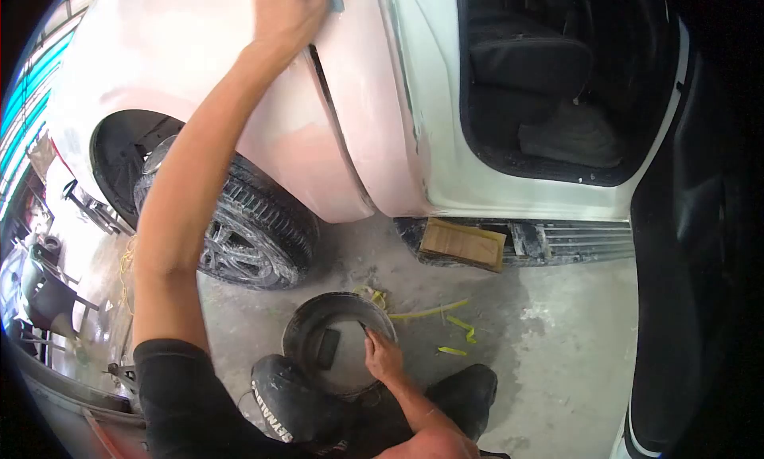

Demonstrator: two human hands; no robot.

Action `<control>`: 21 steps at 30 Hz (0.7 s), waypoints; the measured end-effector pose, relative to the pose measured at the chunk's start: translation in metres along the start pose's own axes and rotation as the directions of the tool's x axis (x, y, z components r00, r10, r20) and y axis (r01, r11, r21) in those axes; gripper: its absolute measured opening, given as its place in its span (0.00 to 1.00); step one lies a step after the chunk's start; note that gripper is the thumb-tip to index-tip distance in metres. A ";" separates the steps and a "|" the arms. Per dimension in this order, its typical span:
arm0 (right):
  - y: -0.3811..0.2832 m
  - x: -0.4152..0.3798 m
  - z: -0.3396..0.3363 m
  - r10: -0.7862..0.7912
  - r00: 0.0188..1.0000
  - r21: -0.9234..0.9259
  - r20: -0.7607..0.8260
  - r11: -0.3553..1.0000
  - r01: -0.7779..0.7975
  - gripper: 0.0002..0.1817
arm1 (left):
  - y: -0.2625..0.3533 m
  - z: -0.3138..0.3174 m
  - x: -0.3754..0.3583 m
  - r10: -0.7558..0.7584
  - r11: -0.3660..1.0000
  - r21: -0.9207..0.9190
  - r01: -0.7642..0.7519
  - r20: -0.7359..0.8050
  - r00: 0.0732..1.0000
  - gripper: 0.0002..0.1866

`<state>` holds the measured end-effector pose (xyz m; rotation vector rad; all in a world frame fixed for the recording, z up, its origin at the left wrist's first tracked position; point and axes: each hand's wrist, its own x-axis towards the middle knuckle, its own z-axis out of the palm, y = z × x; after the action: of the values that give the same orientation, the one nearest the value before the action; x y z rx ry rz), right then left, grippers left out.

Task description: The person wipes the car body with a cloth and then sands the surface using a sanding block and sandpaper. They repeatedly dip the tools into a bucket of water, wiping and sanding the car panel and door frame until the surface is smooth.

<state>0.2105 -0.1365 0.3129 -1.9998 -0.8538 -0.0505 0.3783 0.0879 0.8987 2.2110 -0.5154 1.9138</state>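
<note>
My left hand (285, 13) is raised against the pinkish-white car body panel (298, 152), near the top of the view. Its fingers are closed on a light blue-grey pad (337, 0), which is mostly hidden by the hand. Low in front of me, my right hand (383, 357) hangs over the right side of a round dark tub (296, 325). It is closed around a thin dark piece (363, 326) whose kind I cannot tell. A black rectangular block (327, 348) lies inside the tub, near its middle.
A dusty wheel (263, 220) stands left of the tub. On the running board (573, 240) lies a brown cardboard piece (463, 244). Yellow-green tape strips (460, 325) are scattered on the concrete floor. An open door frame (442, 164) rises at right; a dark chair (56, 292) is at far left.
</note>
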 end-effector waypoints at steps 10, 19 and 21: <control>0.001 0.003 0.001 -0.010 1.000 0.021 0.024 1.000 0.010 0.18 | 0.002 0.049 -0.151 0.407 0.824 0.264 -0.501 0.339 0.848 0.37; 0.000 -0.004 0.004 -0.006 1.000 0.006 -0.024 1.000 0.006 0.18 | 0.013 0.064 -0.304 0.560 0.641 -0.009 -0.767 0.690 0.460 0.21; 0.002 -0.003 0.007 0.030 0.999 -0.031 0.025 0.999 -0.030 0.18 | 0.013 0.065 -0.315 0.597 0.566 -0.035 -0.824 0.706 0.380 0.22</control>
<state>0.2074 -0.1332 0.3065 -2.0458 -0.8435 -0.0214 0.3975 0.0990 0.5774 3.2801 -1.6684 1.4246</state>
